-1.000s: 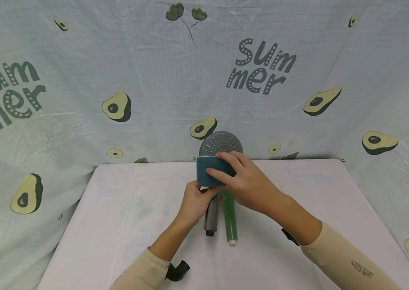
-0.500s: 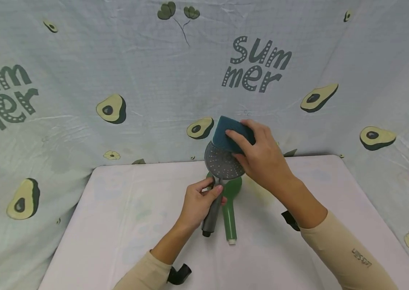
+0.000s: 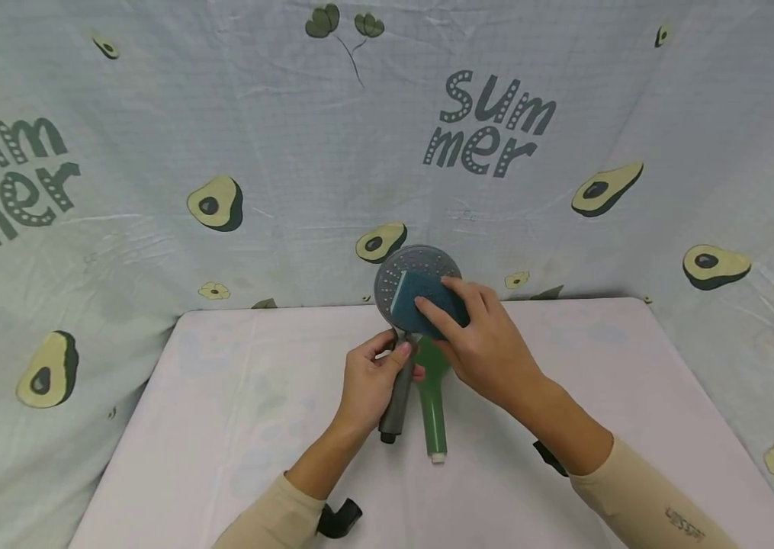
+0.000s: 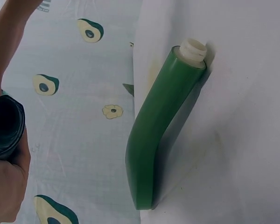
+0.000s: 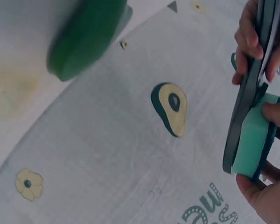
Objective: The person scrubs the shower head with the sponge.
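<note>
My left hand (image 3: pixel 371 381) grips the handle of a grey shower head (image 3: pixel 409 268) and holds it upright above the table, its round nozzle face toward me. My right hand (image 3: pixel 479 335) holds a teal sponge (image 3: pixel 421 301) and presses it flat against that face. In the right wrist view the sponge (image 5: pixel 252 149) lies against the thin grey disc (image 5: pixel 245 105), pinched between thumb and fingers. A green shower head (image 3: pixel 431 396) lies flat on the table just behind the grey handle; in the left wrist view the green shower head (image 4: pixel 158 126) shows its white threaded end.
The table (image 3: pixel 222 412) is covered by a pale pink cloth. A light cloth backdrop (image 3: pixel 153 152) printed with avocados and "Summer" hangs close behind and at both sides. The grey handle's dark end (image 4: pixel 4 126) shows at the left wrist view's edge.
The sponge went from low over the grey head's neck up to its top rim, then came back down onto the middle of the face. The left hand kept its grip.
</note>
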Demonstrator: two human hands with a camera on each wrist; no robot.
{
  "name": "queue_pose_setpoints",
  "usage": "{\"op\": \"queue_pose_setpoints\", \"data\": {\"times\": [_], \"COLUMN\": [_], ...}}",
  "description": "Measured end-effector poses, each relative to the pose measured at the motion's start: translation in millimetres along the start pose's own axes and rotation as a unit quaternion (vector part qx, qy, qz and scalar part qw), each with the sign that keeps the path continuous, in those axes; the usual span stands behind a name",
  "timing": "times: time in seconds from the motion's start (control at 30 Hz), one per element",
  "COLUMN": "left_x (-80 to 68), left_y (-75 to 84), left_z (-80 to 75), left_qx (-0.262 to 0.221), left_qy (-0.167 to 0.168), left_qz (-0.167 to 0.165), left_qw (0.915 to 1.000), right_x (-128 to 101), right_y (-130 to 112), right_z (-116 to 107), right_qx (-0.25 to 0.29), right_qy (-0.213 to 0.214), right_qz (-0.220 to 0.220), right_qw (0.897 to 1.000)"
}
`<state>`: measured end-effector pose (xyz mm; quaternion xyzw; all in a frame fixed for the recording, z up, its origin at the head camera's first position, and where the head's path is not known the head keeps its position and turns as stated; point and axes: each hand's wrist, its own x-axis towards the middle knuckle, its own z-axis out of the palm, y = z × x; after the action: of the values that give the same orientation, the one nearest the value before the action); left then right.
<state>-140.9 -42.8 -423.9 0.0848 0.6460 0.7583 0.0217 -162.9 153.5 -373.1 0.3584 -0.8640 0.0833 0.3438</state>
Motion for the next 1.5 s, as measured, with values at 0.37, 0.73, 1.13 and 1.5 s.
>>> {"op": "queue_pose_setpoints", "data": {"times": [0.37, 0.73, 1.13, 1.5], "left_x": [-3.7, -5.4, -0.6, 3.7], "left_y": [-3.8, 2.9, 8.6, 11.7], "left_z": [-1.2, -6.1, -10.6, -10.6], "left_qx": [0.015, -0.001, 0.017, -0.006], "left_qy": [-0.004, -0.014, 0.03, 0.035], "left_qz": [0.008, 0.015, 0.0, -0.01], "left_qw": [0.9998, 0.9998, 0.9994, 0.9993], "right_x": [-11, 25, -2, -11], "right_y": [-1, 23, -3, -11], "right_z": [2, -19, 13, 21], "right_qx": [0.011, 0.0, -0.001, 0.024], "right_qy": [-0.002, 0.033, 0.049, 0.046], "right_qz": [-0.006, 0.043, 0.002, -0.031], "right_qw": [1.0, 0.999, 0.999, 0.998]}}
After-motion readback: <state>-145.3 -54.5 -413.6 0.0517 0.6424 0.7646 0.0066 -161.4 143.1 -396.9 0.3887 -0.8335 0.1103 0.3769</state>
